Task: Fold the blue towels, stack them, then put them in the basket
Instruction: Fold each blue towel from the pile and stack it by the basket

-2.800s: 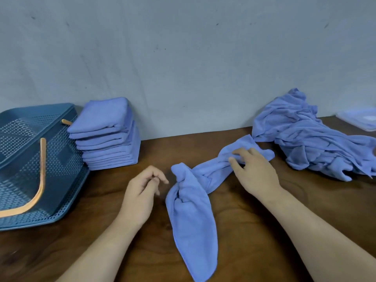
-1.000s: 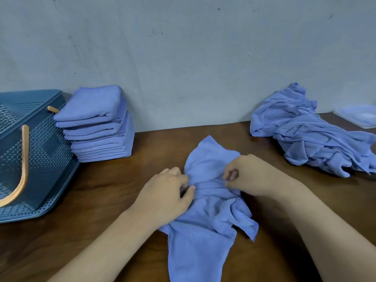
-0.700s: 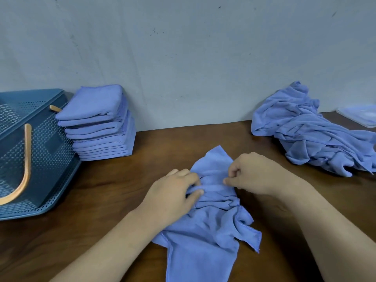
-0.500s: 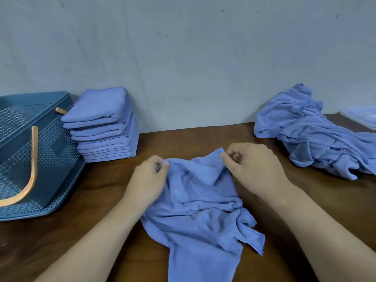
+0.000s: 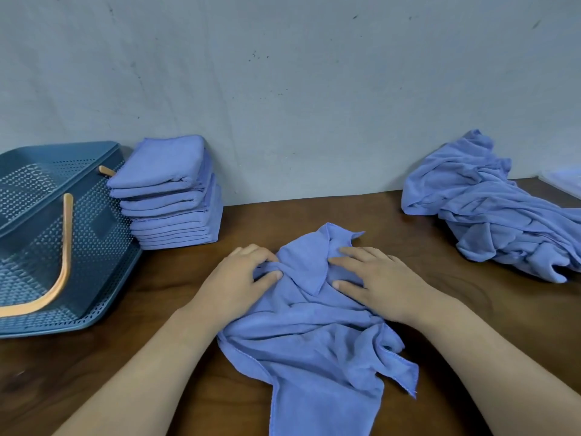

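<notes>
A crumpled blue towel (image 5: pixel 314 344) lies on the brown table (image 5: pixel 163 287) in front of me, its near end hanging toward the front edge. My left hand (image 5: pixel 242 278) grips a bunched fold at the towel's upper left, pinched between thumb and fingers. My right hand (image 5: pixel 374 278) rests flat on the towel's upper right with its fingers straight and spread. A stack of several folded blue towels (image 5: pixel 169 196) stands at the back left against the wall. Beside it on the left sits the dark blue perforated basket (image 5: pixel 97 247) with an orange handle (image 5: pixel 59 272).
A heap of unfolded blue towels (image 5: pixel 490 215) lies at the back right of the table. A pale flat lid or tray (image 5: pixel 566 185) shows at the right edge behind it. A grey wall (image 5: pixel 298 105) closes off the table's far side.
The towel was pulled from a twisted strip into a wider spread. Both hands moved from pinching its top corners to its upper part, the right hand now flat, the left bunching a fold.
</notes>
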